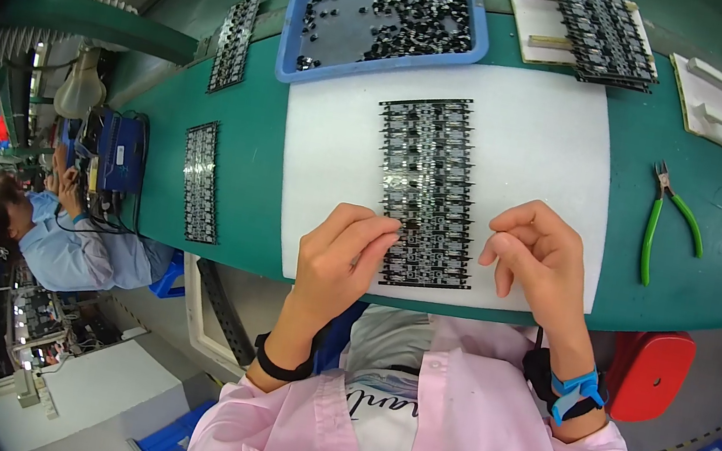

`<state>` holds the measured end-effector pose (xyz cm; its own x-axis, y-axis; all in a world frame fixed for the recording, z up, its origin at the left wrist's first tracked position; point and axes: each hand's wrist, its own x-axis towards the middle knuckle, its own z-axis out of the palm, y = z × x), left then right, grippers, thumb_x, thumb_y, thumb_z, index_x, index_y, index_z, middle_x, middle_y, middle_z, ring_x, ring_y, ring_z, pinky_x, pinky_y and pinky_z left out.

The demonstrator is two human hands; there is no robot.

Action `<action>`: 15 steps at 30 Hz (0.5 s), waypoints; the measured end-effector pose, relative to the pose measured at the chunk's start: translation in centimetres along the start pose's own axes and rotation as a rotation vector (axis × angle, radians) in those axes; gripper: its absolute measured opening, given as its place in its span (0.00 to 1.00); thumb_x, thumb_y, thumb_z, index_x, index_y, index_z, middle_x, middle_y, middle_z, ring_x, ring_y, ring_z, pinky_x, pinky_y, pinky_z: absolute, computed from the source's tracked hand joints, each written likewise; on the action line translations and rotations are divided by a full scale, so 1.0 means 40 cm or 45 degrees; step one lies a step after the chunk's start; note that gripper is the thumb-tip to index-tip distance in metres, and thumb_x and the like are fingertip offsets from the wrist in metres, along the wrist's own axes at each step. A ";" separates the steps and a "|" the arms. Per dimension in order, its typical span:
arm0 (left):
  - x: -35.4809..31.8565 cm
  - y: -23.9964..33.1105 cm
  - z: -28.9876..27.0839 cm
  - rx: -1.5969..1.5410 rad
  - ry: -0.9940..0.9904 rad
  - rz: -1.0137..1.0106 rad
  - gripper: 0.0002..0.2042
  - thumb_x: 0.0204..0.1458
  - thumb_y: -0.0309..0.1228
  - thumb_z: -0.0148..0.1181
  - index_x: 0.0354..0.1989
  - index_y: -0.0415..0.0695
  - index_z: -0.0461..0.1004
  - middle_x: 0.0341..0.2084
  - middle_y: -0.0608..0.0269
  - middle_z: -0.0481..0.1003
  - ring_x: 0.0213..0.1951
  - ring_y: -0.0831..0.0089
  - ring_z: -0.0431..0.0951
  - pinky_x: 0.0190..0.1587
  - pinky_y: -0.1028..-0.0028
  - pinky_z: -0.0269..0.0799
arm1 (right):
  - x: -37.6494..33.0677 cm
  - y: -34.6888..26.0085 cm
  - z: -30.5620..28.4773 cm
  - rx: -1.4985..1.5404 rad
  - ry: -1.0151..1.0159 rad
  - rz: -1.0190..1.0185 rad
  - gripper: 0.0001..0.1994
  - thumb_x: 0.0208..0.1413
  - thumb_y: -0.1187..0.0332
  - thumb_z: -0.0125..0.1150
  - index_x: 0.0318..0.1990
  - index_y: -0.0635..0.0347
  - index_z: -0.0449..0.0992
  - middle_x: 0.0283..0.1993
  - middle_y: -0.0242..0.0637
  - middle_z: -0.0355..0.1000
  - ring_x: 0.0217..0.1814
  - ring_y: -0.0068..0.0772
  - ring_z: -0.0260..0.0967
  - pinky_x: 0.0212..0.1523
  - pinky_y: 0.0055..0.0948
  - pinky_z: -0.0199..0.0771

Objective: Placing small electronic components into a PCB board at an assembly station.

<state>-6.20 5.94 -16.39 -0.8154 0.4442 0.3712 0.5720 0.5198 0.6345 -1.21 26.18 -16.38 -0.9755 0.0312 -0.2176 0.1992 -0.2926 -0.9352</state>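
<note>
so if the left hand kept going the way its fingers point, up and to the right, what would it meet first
The left hand already has its fingertips at the left edge of the circuit board panel on the white mat, so it would meet that panel first. Height above it is hard to judge.

An electronics assembly factory: a long green workbench [248, 160] with circuit board panels [428, 189], a blue parts tray [385, 12] and a seated co-worker [65, 245]
</note>
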 end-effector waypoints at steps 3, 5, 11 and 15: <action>-0.009 -0.008 -0.005 -0.053 0.065 -0.005 0.07 0.38 0.19 0.60 0.28 0.40 0.74 0.22 0.62 0.70 0.17 0.74 0.69 0.17 0.78 0.64 | -0.001 -0.012 0.010 -0.007 0.011 0.079 0.04 0.49 0.78 0.48 0.33 0.66 0.64 0.22 0.40 0.69 0.11 0.16 0.57 0.12 0.14 0.54; -0.011 -0.016 -0.003 -0.069 0.050 0.037 0.07 0.38 0.18 0.60 0.29 0.39 0.74 0.23 0.62 0.70 0.18 0.76 0.68 0.18 0.80 0.63 | -0.001 -0.013 0.019 -0.095 0.025 0.129 0.03 0.49 0.78 0.48 0.32 0.65 0.64 0.22 0.40 0.70 0.11 0.16 0.56 0.12 0.13 0.53; 0.004 -0.020 0.003 -0.043 0.051 0.050 0.08 0.38 0.19 0.61 0.28 0.40 0.73 0.22 0.63 0.69 0.17 0.74 0.68 0.18 0.78 0.63 | 0.013 -0.024 0.051 -0.263 0.129 0.084 0.02 0.50 0.77 0.47 0.32 0.65 0.64 0.22 0.40 0.70 0.10 0.15 0.55 0.12 0.13 0.53; 0.010 -0.018 0.014 -0.013 0.040 0.070 0.08 0.37 0.22 0.62 0.28 0.42 0.73 0.21 0.64 0.68 0.17 0.72 0.68 0.18 0.76 0.63 | 0.019 -0.015 0.072 -0.385 0.181 -0.013 0.03 0.49 0.77 0.50 0.32 0.65 0.66 0.22 0.37 0.69 0.13 0.15 0.56 0.13 0.13 0.52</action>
<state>-6.88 6.13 -17.07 -0.7855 0.4482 0.4268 0.6150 0.4876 0.6197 -2.35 23.64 -15.20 -0.9592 0.1719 -0.2247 0.2289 0.0048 -0.9734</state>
